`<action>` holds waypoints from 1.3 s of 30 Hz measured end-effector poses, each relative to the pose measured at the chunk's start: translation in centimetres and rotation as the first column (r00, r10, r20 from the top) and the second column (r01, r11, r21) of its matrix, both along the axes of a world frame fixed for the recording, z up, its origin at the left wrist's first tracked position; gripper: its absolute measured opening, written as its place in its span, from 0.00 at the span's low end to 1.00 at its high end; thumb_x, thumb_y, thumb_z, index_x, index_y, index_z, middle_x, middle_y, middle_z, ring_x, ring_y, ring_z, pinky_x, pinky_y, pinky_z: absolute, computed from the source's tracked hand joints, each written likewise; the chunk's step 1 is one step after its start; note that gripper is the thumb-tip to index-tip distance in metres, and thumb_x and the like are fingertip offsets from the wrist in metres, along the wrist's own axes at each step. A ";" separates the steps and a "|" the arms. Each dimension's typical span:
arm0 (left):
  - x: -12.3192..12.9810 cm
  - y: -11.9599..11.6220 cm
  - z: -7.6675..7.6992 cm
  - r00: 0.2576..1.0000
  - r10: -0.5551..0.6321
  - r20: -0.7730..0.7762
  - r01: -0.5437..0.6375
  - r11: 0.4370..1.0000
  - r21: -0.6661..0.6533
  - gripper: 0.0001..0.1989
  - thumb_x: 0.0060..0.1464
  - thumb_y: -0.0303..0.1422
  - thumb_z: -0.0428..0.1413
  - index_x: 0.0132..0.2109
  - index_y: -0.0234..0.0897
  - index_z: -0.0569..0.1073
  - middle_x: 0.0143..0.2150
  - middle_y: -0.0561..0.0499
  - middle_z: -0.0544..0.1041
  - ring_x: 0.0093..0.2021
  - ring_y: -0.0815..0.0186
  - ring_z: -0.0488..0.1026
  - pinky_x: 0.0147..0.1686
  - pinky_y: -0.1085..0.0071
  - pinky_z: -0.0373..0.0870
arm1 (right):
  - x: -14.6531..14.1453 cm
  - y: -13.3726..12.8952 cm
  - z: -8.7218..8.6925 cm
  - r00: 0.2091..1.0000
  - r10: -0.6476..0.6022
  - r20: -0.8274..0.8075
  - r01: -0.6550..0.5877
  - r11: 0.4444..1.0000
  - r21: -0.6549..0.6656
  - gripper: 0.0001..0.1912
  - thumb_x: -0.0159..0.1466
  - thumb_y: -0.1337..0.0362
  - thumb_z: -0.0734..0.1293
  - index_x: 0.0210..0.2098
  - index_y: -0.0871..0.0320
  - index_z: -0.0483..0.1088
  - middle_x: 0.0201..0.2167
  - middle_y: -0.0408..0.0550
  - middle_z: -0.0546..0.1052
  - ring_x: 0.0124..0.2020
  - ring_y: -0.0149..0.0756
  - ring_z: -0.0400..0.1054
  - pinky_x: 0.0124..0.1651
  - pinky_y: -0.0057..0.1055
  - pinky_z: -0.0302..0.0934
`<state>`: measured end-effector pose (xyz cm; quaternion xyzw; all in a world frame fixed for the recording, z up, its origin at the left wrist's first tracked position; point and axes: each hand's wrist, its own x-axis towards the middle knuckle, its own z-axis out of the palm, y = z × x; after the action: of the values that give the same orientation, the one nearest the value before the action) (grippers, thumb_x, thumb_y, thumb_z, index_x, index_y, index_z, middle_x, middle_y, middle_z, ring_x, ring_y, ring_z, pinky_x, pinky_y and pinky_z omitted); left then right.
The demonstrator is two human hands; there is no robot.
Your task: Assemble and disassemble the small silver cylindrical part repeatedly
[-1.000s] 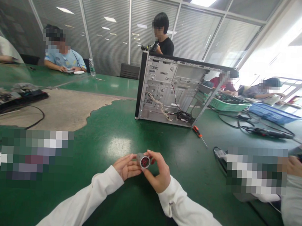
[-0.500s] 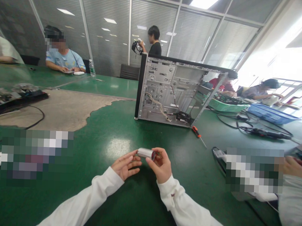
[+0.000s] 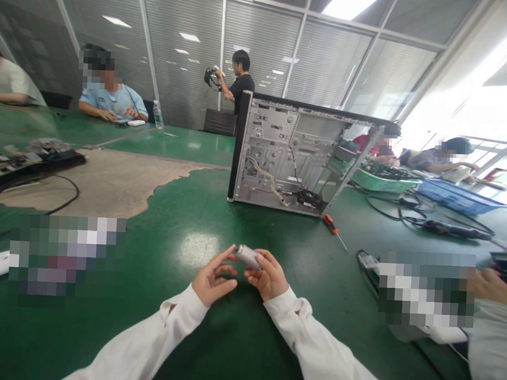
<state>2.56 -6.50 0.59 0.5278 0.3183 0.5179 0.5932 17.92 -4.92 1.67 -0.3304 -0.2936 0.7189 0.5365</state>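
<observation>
A small silver metal cylinder (image 3: 248,257) is held above the green table (image 3: 194,210). My right hand (image 3: 270,275) grips its right end between thumb and fingers; what exactly the cylinder is cannot be made out. My left hand (image 3: 214,278) is at its left end, fingers curved and apart, the index fingertip at or very near the rim. Beyond my hands stands an open computer case (image 3: 289,152), its bare metal inside facing me, with a black fan (image 3: 309,198) and loose wires at the bottom. An orange-handled screwdriver (image 3: 334,231) lies at the case's front right corner.
To the right are a green basket (image 3: 384,183), a blue basket (image 3: 455,197) and black cables (image 3: 445,225). A person's sleeve (image 3: 493,335) is at the right edge. Blurred-out objects lie left and right. A water bottle (image 3: 157,116) stands far left, near seated people.
The cylinder has turned in my right hand, its left end now tipped up and its right end covered by fingers. My left fingers have shifted and spread. The standing person has moved left.
</observation>
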 end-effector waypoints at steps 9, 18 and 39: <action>0.1 -0.2 0.4 0.993 -0.074 -0.088 0.075 0.997 0.010 0.33 0.39 0.28 0.59 0.52 0.38 0.54 0.43 0.42 0.64 0.42 0.60 0.64 0.28 0.73 0.64 | -0.6 -0.7 0.0 0.964 0.197 0.177 -0.218 0.970 0.104 0.24 0.50 0.52 0.63 0.39 0.58 0.51 0.13 0.40 0.71 0.08 0.29 0.61 0.07 0.17 0.49; 0.0 0.0 0.6 0.999 -0.053 -0.005 0.052 0.991 -0.123 0.25 0.35 0.29 0.61 0.44 0.35 0.62 0.40 0.46 0.67 0.38 0.63 0.67 0.34 0.68 0.65 | -0.9 -1.4 0.2 0.925 0.193 0.329 -0.271 0.939 0.211 0.34 0.52 0.49 0.60 0.49 0.60 0.42 0.13 0.39 0.70 0.07 0.28 0.60 0.08 0.19 0.50; -1.3 1.2 1.9 0.884 0.005 0.467 0.343 0.670 -0.658 0.22 0.53 0.38 0.43 0.40 0.18 0.66 0.28 0.39 0.75 0.30 0.65 0.73 0.35 0.72 0.65 | -1.1 -0.4 -0.6 0.994 -0.048 0.097 0.026 0.974 0.223 0.18 0.52 0.58 0.64 0.11 0.62 0.63 0.23 0.46 0.71 0.17 0.23 0.59 0.21 0.24 0.52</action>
<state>1.30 -5.31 2.49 0.1499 0.3055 0.3936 0.8540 16.85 -5.33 1.03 -0.3102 -0.3927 0.6538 0.5676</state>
